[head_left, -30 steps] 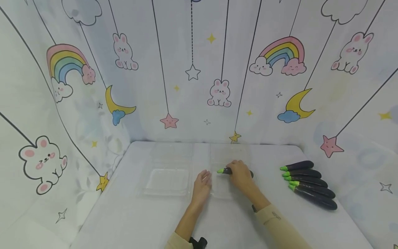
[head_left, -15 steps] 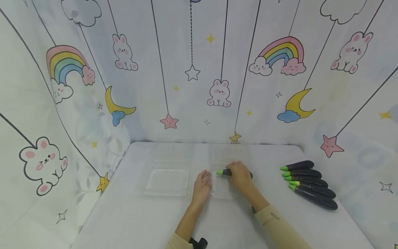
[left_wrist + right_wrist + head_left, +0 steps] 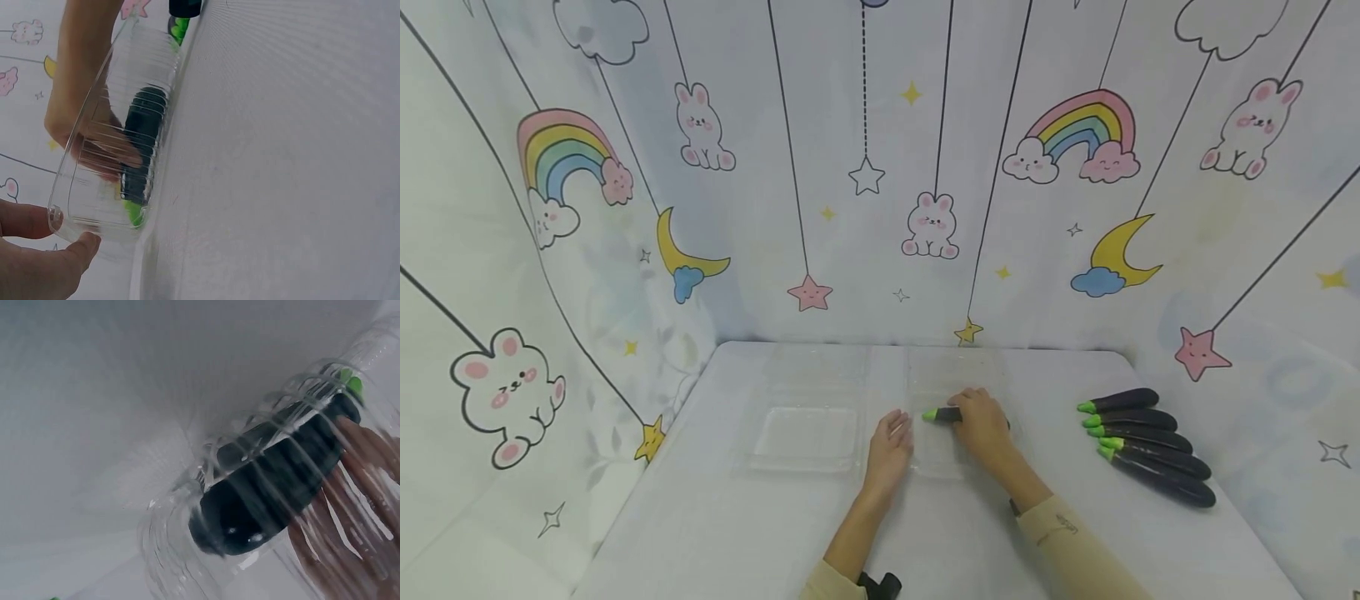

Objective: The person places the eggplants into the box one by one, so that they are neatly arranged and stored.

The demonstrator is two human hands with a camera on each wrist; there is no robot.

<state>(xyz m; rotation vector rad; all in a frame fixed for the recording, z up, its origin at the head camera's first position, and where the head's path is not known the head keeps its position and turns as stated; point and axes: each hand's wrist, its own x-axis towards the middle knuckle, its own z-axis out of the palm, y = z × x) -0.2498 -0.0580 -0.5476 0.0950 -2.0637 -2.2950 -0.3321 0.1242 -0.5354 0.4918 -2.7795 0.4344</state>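
In the head view, a dark eggplant (image 3: 946, 415) with a green stem end lies crosswise in the right clear plastic box (image 3: 936, 462). My right hand (image 3: 985, 429) reaches in from above and grips it around the middle. Through the ribbed clear wall, the right wrist view shows the eggplant (image 3: 262, 494) low in the box with fingers (image 3: 369, 450) along its side. My left hand (image 3: 890, 454) is at the box's left side. Seen from the left wrist, that hand (image 3: 44, 256) pinches the box's rim at a corner between thumb and finger.
Several more eggplants (image 3: 1150, 446) lie side by side on the right of the white table (image 3: 715, 533), stems pointing left. Another clear plastic box (image 3: 805, 462) stands left of my left hand, its lid raised at the back. A patterned cloth wall (image 3: 865, 242) closes off the far side.
Hands, eggplant and box keep nearly the same places. The eggplant's right end shows slightly less beyond my right hand than a second ago.
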